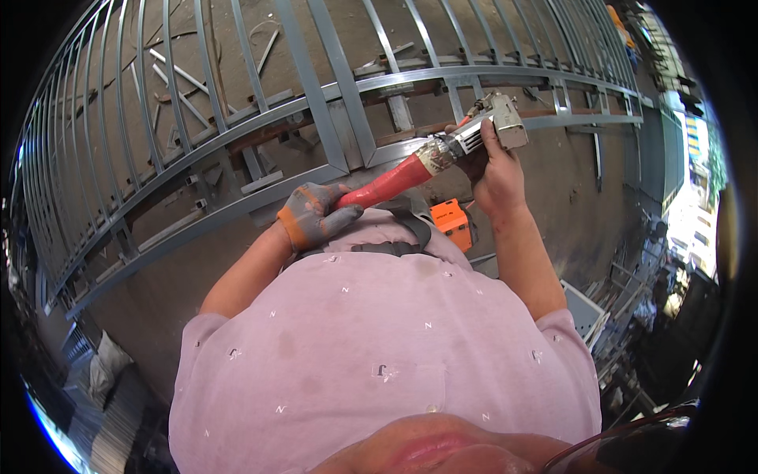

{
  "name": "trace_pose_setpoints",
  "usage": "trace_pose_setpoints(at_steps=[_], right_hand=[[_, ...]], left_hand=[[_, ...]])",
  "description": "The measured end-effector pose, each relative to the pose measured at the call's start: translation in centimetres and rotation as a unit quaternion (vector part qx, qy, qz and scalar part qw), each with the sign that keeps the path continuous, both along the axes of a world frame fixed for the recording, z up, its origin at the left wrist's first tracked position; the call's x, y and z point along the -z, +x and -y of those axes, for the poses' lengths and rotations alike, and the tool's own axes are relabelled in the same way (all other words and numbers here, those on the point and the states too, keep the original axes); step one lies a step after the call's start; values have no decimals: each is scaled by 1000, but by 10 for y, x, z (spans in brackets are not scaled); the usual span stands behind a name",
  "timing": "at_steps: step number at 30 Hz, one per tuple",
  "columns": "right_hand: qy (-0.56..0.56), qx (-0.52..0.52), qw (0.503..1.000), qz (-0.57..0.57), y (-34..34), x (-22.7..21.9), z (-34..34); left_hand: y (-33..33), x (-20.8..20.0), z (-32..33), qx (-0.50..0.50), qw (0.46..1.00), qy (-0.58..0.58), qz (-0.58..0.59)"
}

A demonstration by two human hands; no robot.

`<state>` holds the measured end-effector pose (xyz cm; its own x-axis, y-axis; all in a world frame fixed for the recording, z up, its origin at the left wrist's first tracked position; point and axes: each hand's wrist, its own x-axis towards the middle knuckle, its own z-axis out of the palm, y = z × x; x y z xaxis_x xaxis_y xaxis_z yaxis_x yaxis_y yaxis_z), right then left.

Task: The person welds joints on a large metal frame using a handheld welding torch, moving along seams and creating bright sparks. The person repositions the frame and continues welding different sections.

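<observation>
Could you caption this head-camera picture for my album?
A gloved left hand grips the red end of a tool while the right hand holds its grey end, near a barred metal frame.

— Far side?
— Railing, one, is spanning left to right; loose bars are lying behind it, far left.
— Near side?
— Power tool, one, is extending from left hand to right hand, before the railing; box, one, is sitting nearer, between the forearms.
</observation>
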<state>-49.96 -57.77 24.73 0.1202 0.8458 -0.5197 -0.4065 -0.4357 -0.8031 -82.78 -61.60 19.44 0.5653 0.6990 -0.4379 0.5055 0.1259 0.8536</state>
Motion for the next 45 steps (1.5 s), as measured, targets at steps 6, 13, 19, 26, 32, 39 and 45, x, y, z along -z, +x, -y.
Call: trace_pose_setpoints(at_steps=[6,13,19,26,32,39,45], right_hand=[[-45,-148,983,-98,36,42,-30],[-153,-303,901,-270,90,78,-48],[-218,-342,823,-398,98,100,-57],[-311,-391,745,-442,97,114,-79],[-362,-369,724,-457,83,121,-96],[-414,-346,678,-499,72,132,-104],[-461,-332,686,-455,72,142,-106]], left_hand=[[17,-27,34,-105,990,88,-34],[120,-132,64,-221,955,-36,-194],[185,-187,61,-262,923,-57,-277],[209,-244,30,-262,910,-125,-295],[203,-253,9,-248,910,-153,-297],[196,-247,4,-249,924,-133,-258],[191,-244,3,-247,927,-121,-253]])
